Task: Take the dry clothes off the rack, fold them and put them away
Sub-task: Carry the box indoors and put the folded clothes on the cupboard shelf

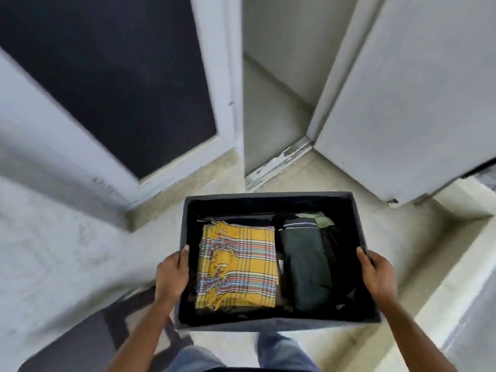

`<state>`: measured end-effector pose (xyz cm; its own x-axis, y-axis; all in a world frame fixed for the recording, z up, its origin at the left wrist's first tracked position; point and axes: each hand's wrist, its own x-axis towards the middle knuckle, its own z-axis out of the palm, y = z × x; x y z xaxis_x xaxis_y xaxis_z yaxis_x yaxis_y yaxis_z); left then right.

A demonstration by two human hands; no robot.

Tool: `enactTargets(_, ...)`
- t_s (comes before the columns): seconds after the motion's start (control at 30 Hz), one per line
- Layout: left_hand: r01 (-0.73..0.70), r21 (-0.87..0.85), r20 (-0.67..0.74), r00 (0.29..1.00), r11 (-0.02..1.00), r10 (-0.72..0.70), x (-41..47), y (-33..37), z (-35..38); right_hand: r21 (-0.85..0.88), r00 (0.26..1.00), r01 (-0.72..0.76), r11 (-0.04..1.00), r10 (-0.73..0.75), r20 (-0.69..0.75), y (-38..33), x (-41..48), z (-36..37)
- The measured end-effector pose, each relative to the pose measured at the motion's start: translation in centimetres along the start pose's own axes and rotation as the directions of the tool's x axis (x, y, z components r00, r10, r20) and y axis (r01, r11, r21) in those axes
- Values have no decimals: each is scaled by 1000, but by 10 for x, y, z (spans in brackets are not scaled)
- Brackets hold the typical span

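Both grips curled | left hand [171,272]: bin [268,195] left wall | right hand [379,275]: right wall

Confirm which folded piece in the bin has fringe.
The yellow plaid cloth, by the left hand gripping the bin; the dark green garment beside it has none.

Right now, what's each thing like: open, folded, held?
box, open-topped, held up by both hands.
yellow checked cloth, folded, in the box's left side.
dark green garment, folded, in its right side.
left hand, grips the box's left rim.
right hand, grips the right rim.
white door, swung open.
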<state>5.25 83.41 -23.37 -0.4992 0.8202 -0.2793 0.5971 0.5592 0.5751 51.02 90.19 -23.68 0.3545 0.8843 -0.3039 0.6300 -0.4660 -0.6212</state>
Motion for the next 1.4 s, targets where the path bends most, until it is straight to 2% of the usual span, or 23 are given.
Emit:
enactTargets(0.17,-197,2,99,976,980,196,63,128,54,121,977,-127,985,145,-154,35,42,-66)
enactTargets(0.33,-344,19,174,926,939,335,137,233,104,238,933,-224,945,279,-227,34,89,-99)
enactTargets(0.53,-396,29,233,896,918,379,246,326,153,287,879,-323,902,398,-262,1,180,-103)
enactTargets(0.63,-401,70,253,893,913,372,305,371,163,310,877,-322,894,405,-258,-28,229,-101)
enactTargets(0.8,-320,136,220,933,938,286,391,431,166,296,906,-276,914,351,-237,-85,330,-94)
enactTargets(0.93,-136,176,118,986,975,116,454,444,168,300,938,-248,921,306,-165,-140,423,-78)
enactTargets(1.03,4,176,20,1000,984,-8,500,443,171,248,976,-153,956,186,-113,-195,494,-65)
enactTargets(1.13,110,176,-89,991,978,-95,541,451,159,188,998,-20,982,32,-57,-255,569,-53)
enactTargets(1.2,175,179,-151,977,968,-148,567,456,142,164,1000,7,986,-11,25,-288,615,-41)
enactTargets(1.4,287,80,-331,911,955,-246,630,446,72,228,962,182,956,-221,159,-414,706,2)
